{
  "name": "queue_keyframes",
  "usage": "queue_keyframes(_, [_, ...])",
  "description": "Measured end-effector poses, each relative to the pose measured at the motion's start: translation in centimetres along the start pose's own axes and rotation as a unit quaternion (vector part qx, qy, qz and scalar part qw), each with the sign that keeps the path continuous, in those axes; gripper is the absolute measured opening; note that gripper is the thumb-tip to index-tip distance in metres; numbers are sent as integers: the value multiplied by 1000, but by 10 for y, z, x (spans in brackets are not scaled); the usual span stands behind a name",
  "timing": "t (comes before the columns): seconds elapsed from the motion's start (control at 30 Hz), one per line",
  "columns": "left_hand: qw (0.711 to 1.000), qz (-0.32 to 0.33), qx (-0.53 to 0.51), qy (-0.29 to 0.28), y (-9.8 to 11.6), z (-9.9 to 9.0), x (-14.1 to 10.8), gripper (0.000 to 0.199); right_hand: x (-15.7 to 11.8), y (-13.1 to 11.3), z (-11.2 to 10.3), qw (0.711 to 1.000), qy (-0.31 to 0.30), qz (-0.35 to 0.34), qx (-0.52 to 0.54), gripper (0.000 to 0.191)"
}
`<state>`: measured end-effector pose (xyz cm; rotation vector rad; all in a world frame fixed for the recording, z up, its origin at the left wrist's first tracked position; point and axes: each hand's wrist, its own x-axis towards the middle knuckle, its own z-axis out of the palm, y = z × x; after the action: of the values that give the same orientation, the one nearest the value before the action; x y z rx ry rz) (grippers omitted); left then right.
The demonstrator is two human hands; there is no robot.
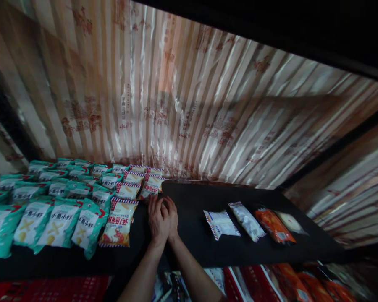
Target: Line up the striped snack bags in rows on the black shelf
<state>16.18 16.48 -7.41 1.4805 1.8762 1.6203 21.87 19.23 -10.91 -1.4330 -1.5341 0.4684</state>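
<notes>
On the black shelf (189,218), my left hand (158,220) reaches forward with its fingers bent over the lower end of a red and cream snack bag (151,186) with a striped edge. My right hand (172,216) lies close against the left one, fingers stretched forward beside the bag's lower right corner; whether it touches the bag I cannot tell. Matching snack bags stand behind and to the left, the nearest being a larger-looking front bag (117,222). Rows of teal and white snack bags (59,222) fill the shelf's left side.
Toward the right lie a white bag with a striped edge (222,223), a silvery bag (247,221), an orange packet (274,225) and a clear packet (291,222). Pleated printed sheeting (176,105) hangs behind. Below are a red crate (47,289) and more packets (255,283).
</notes>
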Motion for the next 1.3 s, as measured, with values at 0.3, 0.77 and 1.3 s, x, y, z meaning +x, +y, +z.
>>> queue_keyframes(0.3, [989, 90, -26, -112, 13, -11, -49, 32, -46, 6, -44, 999, 28, 9, 13, 35])
queue_keyframes(0.77, [936, 284, -47, -203, 33, -50, -130, 28, -148, 11, -111, 996, 81, 22, 24, 33])
queue_keyframes(1.3, [878, 87, 284, -376, -3, -60, -180, 40, -210, 29, -126, 960, -114, 248, -67, 39])
